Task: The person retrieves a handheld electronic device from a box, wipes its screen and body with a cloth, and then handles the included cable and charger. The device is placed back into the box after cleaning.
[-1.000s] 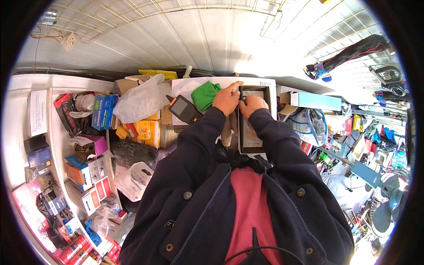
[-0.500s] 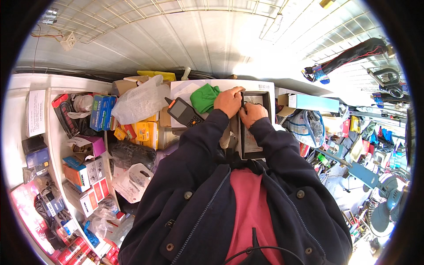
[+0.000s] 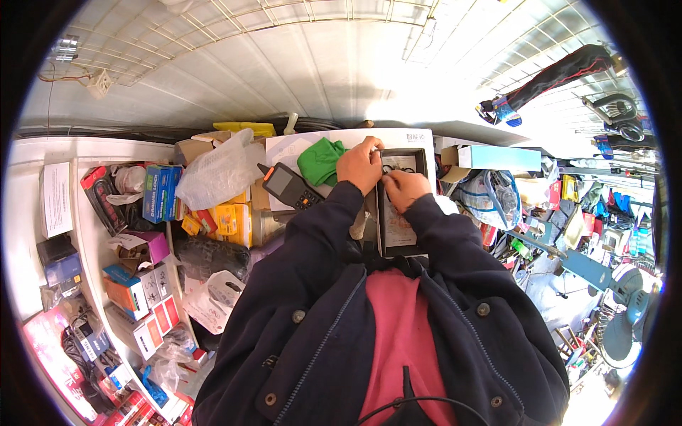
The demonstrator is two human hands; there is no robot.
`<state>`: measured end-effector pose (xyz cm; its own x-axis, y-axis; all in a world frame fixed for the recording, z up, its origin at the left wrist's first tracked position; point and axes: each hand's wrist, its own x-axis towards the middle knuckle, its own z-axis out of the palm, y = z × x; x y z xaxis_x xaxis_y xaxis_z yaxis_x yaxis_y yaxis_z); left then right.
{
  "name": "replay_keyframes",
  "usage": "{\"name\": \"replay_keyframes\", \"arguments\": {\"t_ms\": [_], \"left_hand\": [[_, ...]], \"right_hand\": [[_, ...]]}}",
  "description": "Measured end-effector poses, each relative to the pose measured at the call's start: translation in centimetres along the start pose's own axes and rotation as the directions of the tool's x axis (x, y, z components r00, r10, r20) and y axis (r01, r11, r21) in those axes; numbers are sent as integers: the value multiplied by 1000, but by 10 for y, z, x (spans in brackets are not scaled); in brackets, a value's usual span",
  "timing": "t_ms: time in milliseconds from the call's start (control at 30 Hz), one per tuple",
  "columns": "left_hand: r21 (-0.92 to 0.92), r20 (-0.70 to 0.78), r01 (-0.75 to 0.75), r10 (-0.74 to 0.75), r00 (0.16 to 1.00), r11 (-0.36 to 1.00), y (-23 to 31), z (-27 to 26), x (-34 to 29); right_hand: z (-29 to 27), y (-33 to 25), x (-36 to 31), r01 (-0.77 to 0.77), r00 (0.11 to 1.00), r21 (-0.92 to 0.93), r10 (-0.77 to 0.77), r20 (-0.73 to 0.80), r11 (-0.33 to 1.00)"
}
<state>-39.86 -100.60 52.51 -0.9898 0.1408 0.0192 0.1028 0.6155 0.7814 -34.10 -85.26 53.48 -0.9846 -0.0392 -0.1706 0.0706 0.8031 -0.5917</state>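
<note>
A shallow open box (image 3: 424, 234) with dark walls lies in front of me, and a printed sheet (image 3: 399, 233) covers part of its bottom. My left hand (image 3: 360, 167) is at the box's upper left edge, its fingers curled together. Inside the box's upper half, my right hand (image 3: 407, 189) has thumb and fingertips pinched; what they hold is too small to make out. Dark loops, perhaps cable, show just beyond those fingers. Left of my left hand are a crumpled green cloth (image 3: 321, 162) and a black handheld device (image 3: 290, 187) with a screen, keys and orange trim.
Beneath these lies a large white box (image 3: 284, 145). Bubble wrap (image 3: 219, 172) and yellow boxes (image 3: 233, 221) crowd the left, beside shelves (image 3: 89, 248) of packaged goods. Right are a light blue box (image 3: 499, 157), a clear-and-blue bag (image 3: 490, 201) and a fan (image 3: 625, 309).
My hands have drawn slightly apart at the top of the box, and dark loops now show there. The whole view has shifted a little.
</note>
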Motion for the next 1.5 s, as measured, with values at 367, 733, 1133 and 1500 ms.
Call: {"name": "replay_keyframes", "arguments": {"t_ms": [367,733,1133,1500], "left_hand": [[170,-13,-194,199,980,966,-1,0,-15],[416,158,-215,163,974,883,8,2,-41],[408,191,-220,153,970,886,9,-4,-40],[80,200,-45,28,979,996,-2,-12,-29]], "right_hand": [[-45,37,-15,-101,983,-175,72,-166,979],[-50,34,45,-232,963,-430,268,23,873],[-46,39,12,-147,987,-223,158,35,964],[-34,56,-15,-35,974,32,41,-221,999]]}}
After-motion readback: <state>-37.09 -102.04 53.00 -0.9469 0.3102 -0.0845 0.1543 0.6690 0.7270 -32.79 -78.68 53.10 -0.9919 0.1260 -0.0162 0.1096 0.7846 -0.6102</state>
